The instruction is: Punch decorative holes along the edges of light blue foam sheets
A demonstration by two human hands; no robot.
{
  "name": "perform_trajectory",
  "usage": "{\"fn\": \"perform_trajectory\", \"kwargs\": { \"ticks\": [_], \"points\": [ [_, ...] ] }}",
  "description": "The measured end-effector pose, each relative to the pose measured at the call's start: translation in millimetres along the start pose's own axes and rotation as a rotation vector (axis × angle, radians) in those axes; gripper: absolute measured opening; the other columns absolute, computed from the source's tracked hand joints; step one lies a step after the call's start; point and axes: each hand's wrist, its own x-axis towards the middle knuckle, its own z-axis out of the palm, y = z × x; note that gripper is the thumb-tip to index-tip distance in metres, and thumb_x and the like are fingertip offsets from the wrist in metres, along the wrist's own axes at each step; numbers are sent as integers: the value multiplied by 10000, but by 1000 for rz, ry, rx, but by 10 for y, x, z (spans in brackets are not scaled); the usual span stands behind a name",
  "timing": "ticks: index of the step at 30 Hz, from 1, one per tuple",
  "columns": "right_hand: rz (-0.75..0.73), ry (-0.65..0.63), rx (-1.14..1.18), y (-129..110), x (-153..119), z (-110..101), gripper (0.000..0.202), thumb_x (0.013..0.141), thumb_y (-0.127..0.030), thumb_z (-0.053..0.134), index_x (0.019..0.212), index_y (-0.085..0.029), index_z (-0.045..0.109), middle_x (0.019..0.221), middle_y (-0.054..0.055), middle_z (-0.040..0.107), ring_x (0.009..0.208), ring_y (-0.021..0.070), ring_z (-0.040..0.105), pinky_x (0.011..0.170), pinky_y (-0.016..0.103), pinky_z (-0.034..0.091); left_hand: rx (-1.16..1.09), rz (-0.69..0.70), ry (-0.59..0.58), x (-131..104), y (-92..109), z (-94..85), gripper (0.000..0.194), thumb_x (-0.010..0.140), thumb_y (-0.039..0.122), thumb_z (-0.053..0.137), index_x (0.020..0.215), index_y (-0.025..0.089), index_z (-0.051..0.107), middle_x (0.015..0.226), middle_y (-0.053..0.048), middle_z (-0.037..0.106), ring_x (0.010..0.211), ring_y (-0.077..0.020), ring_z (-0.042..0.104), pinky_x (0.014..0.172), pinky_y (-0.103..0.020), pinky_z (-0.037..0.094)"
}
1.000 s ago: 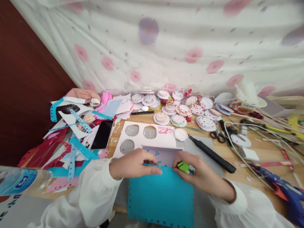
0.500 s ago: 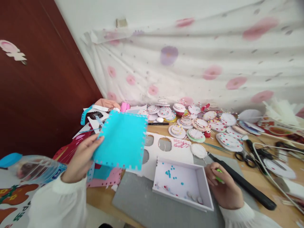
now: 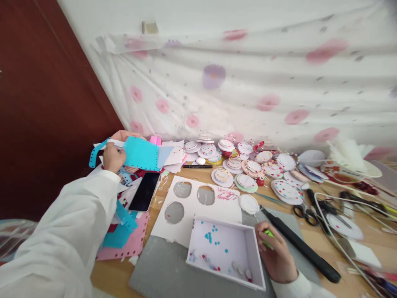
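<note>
My left hand [image 3: 114, 157] is stretched out to the back left, its fingers closed at the left edge of a bright blue sheet of card [image 3: 141, 154] with small holes punched along its edges. The sheet lies over a heap of paper scraps. On the right, my right hand [image 3: 277, 252] is curled around a small bright green object [image 3: 268, 239], mostly hidden by the fingers. Beside that hand stands a shallow white box [image 3: 223, 269] with tiny blue punched pieces and some red and clear bits inside.
A black phone [image 3: 145, 191] lies near the scraps. White card with round cut-outs [image 3: 192, 207] sits behind the box on a grey mat [image 3: 161, 265]. Many decorated paper discs [image 3: 246, 182] line the back. A long black tool [image 3: 304, 244], scissors [image 3: 305, 213] and cables are at right.
My left hand has carried the blue card away to the back left, down onto the scraps. The phone now shows. My right hand stays beside the box with the green object.
</note>
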Motion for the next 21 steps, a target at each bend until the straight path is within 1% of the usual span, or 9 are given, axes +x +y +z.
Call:
{"fn": "perform_trajectory", "kwargs": {
  "ticks": [2,3,6,7,10,12,14,17,21],
  "points": [
    [-4,16,-20,1,3,18,225,704,-353,721,708,-183,574,557,-34,414,483,75,328,453,191,302,104,108,-8,-56,145,92,468,815,169,498,1243,-14,448,1271,-253,471,1236,-410,365,1000,-550,251],
    [-6,28,-36,2,1,30,236,713,-369,718,726,-187,569,555,-38,414,480,73,328,451,189,294,153,186,-55,-121,215,159,444,817,187,483,1226,14,479,1270,-234,485,1235,-400,374,1009,-533,250],
    [-21,67,-124,5,-17,72,274,743,-422,697,849,-214,555,562,-55,418,471,70,333,443,181,269,242,420,-319,-388,389,447,257,762,261,549,979,169,652,1073,-96,643,1072,-286,547,955,-363,374],
    [-43,80,-174,6,-26,83,299,745,-433,696,898,-226,545,568,-60,425,472,73,343,444,181,267,262,465,-382,-474,428,553,226,731,288,584,917,193,669,1035,-81,660,1045,-279,564,928,-347,395],
    [-139,114,-365,8,-48,89,395,722,-431,718,1001,-245,507,578,-70,456,480,86,374,460,192,292,324,504,-466,-625,485,801,163,649,263,639,785,182,676,974,-110,674,1031,-314,572,897,-381,397],
    [-176,107,-469,6,-50,75,412,721,-424,715,1021,-238,501,570,-73,467,471,94,383,467,204,313,351,486,-469,-618,491,871,101,634,185,615,718,163,665,922,-130,680,996,-327,588,880,-400,390],
    [-192,83,-546,-1,-40,62,401,733,-427,695,1031,-223,519,547,-74,467,453,104,393,458,216,329,359,457,-457,-543,500,866,74,639,135,579,649,159,648,823,-120,688,910,-314,616,843,-390,401],
    [-264,92,-635,-13,-33,71,360,742,-417,679,1015,-207,575,528,-64,476,452,123,430,458,231,368,326,413,-393,-373,557,741,90,676,135,570,640,163,647,726,-83,689,798,-275,629,766,-341,430],
    [-400,203,-638,8,-85,129,279,782,-401,643,980,-210,595,551,-50,487,489,145,476,500,256,410,206,394,-200,-221,708,344,132,757,167,566,846,137,659,875,-65,703,836,-223,623,779,-297,454]
  ]
}}
